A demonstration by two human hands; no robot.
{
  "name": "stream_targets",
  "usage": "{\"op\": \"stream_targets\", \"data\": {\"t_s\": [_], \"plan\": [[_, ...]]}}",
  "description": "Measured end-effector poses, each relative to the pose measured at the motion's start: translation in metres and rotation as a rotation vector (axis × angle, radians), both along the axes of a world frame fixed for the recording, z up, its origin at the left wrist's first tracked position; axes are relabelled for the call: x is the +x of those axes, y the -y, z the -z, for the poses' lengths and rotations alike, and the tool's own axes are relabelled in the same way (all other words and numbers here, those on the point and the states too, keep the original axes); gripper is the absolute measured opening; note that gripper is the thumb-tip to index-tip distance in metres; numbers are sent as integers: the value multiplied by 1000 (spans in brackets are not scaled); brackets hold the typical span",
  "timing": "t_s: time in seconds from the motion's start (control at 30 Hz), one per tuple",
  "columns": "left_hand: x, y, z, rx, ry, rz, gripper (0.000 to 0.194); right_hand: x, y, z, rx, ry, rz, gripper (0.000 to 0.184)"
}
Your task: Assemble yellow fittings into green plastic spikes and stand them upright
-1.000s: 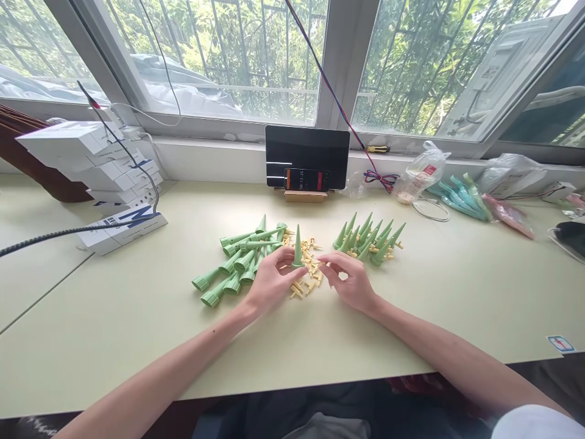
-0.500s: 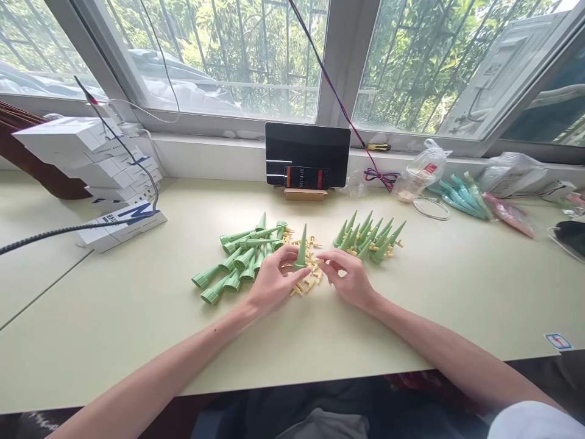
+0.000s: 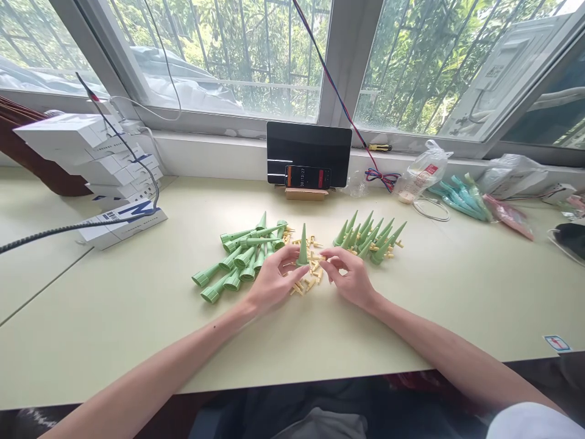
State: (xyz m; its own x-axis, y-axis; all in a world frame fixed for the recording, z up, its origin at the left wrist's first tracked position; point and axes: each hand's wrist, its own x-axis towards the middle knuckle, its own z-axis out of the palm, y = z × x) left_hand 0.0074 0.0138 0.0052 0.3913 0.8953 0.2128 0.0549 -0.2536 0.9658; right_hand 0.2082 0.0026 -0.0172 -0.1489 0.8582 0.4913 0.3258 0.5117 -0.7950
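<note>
Upright in my left hand (image 3: 273,279) is a green plastic spike (image 3: 303,247), tip upward, its wide base gripped between thumb and fingers. Just right of it, my right hand (image 3: 348,279) is closed in a pinch at a small yellow plastic fitting (image 3: 322,258), mostly covered by the fingertips. Loose yellow fittings (image 3: 312,284) lie on the table beneath and between both hands. A pile of green spikes (image 3: 244,259) lies on its side left of my left hand. Beyond my right hand stand several green spikes with yellow fittings attached (image 3: 365,236).
A phone (image 3: 308,177) showing a timer leans against a black tablet (image 3: 309,149) at the back. White boxes (image 3: 121,161) are stacked at the left with a black cable (image 3: 68,230) across them. Plastic bags (image 3: 423,171) and teal items (image 3: 464,198) lie at the back right.
The hands have barely moved; my right fingertips have shifted very slightly. The spike stays in my left hand, and the view has shifted a little.
</note>
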Motion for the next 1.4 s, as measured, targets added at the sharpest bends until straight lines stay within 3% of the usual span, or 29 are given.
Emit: {"op": "stream_targets", "data": {"t_s": [0.5,1.4], "plan": [[0,1,2,36,-69,-29,33,0,-2,4,-53,-44,-101,17],[3,2,5,34,41,36,33,2,-4,5,-66,-60,-96,13]]}}
